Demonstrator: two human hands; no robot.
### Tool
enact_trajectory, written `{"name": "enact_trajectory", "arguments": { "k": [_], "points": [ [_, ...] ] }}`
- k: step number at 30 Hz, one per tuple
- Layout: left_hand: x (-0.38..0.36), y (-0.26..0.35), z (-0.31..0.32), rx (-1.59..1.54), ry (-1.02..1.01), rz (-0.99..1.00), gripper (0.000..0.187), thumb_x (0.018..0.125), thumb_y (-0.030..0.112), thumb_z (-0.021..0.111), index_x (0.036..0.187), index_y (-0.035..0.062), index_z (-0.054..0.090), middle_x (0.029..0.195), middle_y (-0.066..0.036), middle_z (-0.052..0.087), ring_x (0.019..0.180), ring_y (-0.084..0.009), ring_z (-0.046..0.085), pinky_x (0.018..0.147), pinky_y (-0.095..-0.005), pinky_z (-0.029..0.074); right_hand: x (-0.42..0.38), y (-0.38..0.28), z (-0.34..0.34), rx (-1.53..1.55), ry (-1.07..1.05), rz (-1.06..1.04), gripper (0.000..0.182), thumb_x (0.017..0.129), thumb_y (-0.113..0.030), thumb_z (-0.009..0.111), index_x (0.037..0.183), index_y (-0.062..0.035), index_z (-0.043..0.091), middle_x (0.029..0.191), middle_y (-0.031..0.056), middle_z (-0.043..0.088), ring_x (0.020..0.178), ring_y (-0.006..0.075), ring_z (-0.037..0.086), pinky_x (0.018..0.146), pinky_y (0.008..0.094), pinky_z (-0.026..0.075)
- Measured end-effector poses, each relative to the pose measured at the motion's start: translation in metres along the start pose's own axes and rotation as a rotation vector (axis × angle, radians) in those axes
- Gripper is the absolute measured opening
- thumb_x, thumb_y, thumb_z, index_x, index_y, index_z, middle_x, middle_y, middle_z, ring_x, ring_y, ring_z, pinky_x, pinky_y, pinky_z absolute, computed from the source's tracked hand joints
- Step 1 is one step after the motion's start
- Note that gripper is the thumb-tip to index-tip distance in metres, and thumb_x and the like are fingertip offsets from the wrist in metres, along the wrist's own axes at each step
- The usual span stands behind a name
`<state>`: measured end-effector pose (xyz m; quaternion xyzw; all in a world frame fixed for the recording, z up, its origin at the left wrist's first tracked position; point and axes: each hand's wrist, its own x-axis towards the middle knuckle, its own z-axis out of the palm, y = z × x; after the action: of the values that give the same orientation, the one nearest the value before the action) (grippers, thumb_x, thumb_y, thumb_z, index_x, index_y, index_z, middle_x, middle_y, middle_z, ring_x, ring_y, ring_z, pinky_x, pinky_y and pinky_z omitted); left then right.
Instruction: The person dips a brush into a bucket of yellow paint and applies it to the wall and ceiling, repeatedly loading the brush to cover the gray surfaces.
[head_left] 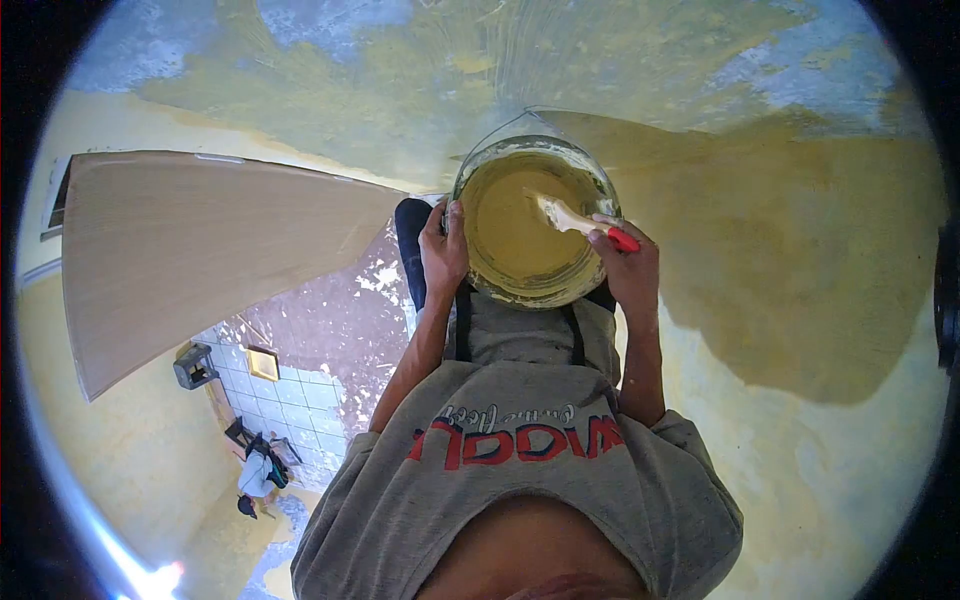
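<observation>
A bucket (535, 296) of yellow-ochre paint (510, 225) sits in front of my body, its thin wire handle standing up at the far side. Dried paint streaks its rim and inner wall. My left hand (446, 248) is closed on the bucket's left rim, thumb along the edge. At the right rim, my right hand (632, 265) grips a paintbrush (570, 217) by its red-ended handle. The brush points left over the paint, its bristles coated and overlapping the paint surface in this view.
Ahead stands a wall (620, 60) with patchy yellow paint over blue. A large brown board (220, 240) leans at the left. Below lie a paint-spattered floor (330, 330), a dark stool (195, 367), a yellow-framed square (263, 363) and a person (257, 475).
</observation>
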<state>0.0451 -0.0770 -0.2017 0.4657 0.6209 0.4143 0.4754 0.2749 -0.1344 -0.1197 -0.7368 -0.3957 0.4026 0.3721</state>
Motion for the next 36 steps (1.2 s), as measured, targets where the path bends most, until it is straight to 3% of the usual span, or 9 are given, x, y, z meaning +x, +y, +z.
{"name": "enact_trajectory", "arguments": {
  "k": [9,15,28,30,31,32,34,35,36],
  "points": [
    [-0.003,0.006,0.0,0.005,0.01,0.05,0.041,0.097,0.03,0.049,0.104,-0.0096,0.059,0.078,-0.013,0.063,0.072,-0.0131,0.052,0.066,-0.0311,0.046,-0.013,0.033,-0.034,-0.106,0.109,-0.102,0.021,0.084,-0.01,0.066,0.103,-0.0008,0.068,0.094,0.0098,0.07,0.086,0.0134,0.063,0.08,0.0278,0.05],
    [-0.002,0.01,0.001,0.073,0.015,0.048,0.041,0.097,0.03,0.05,0.104,-0.0088,0.059,0.075,-0.013,0.062,0.07,-0.0129,0.051,0.064,-0.0317,0.046,-0.013,0.042,-0.03,0.181,0.141,0.027,0.02,0.084,-0.011,0.066,0.102,0.0006,0.067,0.094,0.0128,0.07,0.086,0.0166,0.066,0.08,0.029,0.051],
    [-0.002,0.009,-0.001,0.132,-0.016,0.057,0.038,0.098,0.028,0.048,0.105,-0.0075,0.06,0.083,-0.016,0.065,0.075,-0.0159,0.055,0.07,-0.0323,0.046,-0.025,0.025,-0.023,-0.115,0.226,-0.039,0.022,0.085,-0.017,0.065,0.098,0.0011,0.067,0.086,0.0132,0.07,0.08,0.0148,0.065,0.074,0.029,0.051],
    [-0.004,-0.008,-0.004,0.243,0.005,0.237,0.038,0.098,0.027,0.047,0.106,-0.0082,0.058,0.087,-0.017,0.065,0.078,-0.0168,0.056,0.072,-0.033,0.046,-0.025,0.025,-0.023,-0.087,0.236,-0.107,0.02,0.085,-0.017,0.065,0.093,0.0012,0.067,0.08,0.013,0.068,0.073,0.0134,0.061,0.069,0.0297,0.05],
    [-0.002,-0.004,-0.005,0.193,-0.011,0.107,0.037,0.099,0.025,0.046,0.108,-0.0088,0.057,0.089,-0.02,0.065,0.08,-0.0176,0.056,0.073,-0.0331,0.046,-0.026,0.024,-0.027,-0.222,0.2,-0.048,0.019,0.084,-0.018,0.065,0.088,0.0005,0.066,0.075,0.0131,0.066,0.067,0.0135,0.056,0.064,0.0316,0.048],
    [-0.004,-0.022,-0.002,0.291,0.05,0.378,0.037,0.099,0.024,0.046,0.108,-0.0091,0.057,0.092,-0.023,0.064,0.081,-0.0203,0.057,0.075,-0.0342,0.047,-0.024,0.041,-0.024,-0.172,0.222,-0.091,0.022,0.083,-0.021,0.066,0.084,0.001,0.065,0.067,0.0133,0.06,0.062,0.0141,0.05,0.059,0.0333,0.046],
    [-0.001,0.001,-0.004,0.206,-0.059,0.109,0.035,0.1,0.025,0.044,0.1,-0.0071,0.058,0.087,-0.018,0.061,0.076,-0.0212,0.053,0.07,-0.0348,0.045,-0.025,0.045,-0.023,-0.073,0.28,-0.085,0.025,0.083,-0.023,0.066,0.083,0.0016,0.063,0.059,0.0108,0.052,0.057,0.0121,0.043,0.055,0.0321,0.042],
    [0.002,-0.007,0.001,0.112,-0.03,0.279,0.034,0.1,0.026,0.045,0.091,-0.0062,0.055,0.076,-0.013,0.053,0.07,-0.0187,0.045,0.063,-0.034,0.041,-0.024,0.051,-0.026,-0.047,0.251,-0.07,0.026,0.083,-0.024,0.067,0.084,0.0014,0.064,0.061,0.0124,0.055,0.058,0.0114,0.046,0.056,0.0313,0.044],
    [-0.001,-0.003,0.0,0.077,-0.047,0.137,0.037,0.1,0.028,0.044,0.091,-0.0066,0.055,0.076,-0.014,0.052,0.071,-0.0195,0.043,0.064,-0.0351,0.041,-0.026,0.049,-0.029,0.028,0.222,0.01,0.025,0.084,-0.024,0.067,0.085,0.0004,0.066,0.066,0.0123,0.062,0.06,0.0103,0.05,0.058,0.0304,0.045]
  ]
}}
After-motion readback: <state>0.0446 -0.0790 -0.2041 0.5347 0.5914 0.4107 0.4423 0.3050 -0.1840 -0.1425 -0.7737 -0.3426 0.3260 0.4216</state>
